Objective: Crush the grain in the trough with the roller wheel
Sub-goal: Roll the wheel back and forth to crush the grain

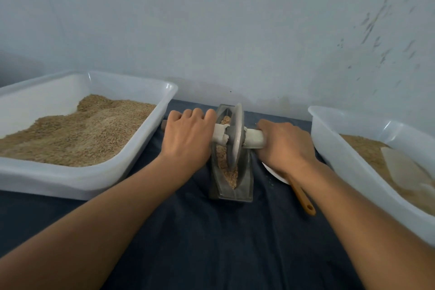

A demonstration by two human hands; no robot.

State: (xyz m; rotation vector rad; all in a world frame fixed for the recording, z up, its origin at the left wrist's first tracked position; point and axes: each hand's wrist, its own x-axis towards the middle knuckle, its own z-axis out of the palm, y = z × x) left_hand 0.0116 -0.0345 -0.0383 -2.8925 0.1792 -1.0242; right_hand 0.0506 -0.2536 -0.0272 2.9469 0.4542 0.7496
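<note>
A narrow grey metal trough stands on the dark cloth in the middle, its long axis running away from me. Tan grain lies along its groove. A grey metal roller wheel stands upright in the groove near the trough's middle, on an axle wrapped in white cloth. My left hand grips the axle's left end, fingers curled over it. My right hand grips the wrapped right end.
A large white tub heaped with grain sits to the left. Another white tub of grain with a white scoop inside sits to the right. A white plate and a wooden-handled utensil lie beneath my right wrist. A wall stands close behind.
</note>
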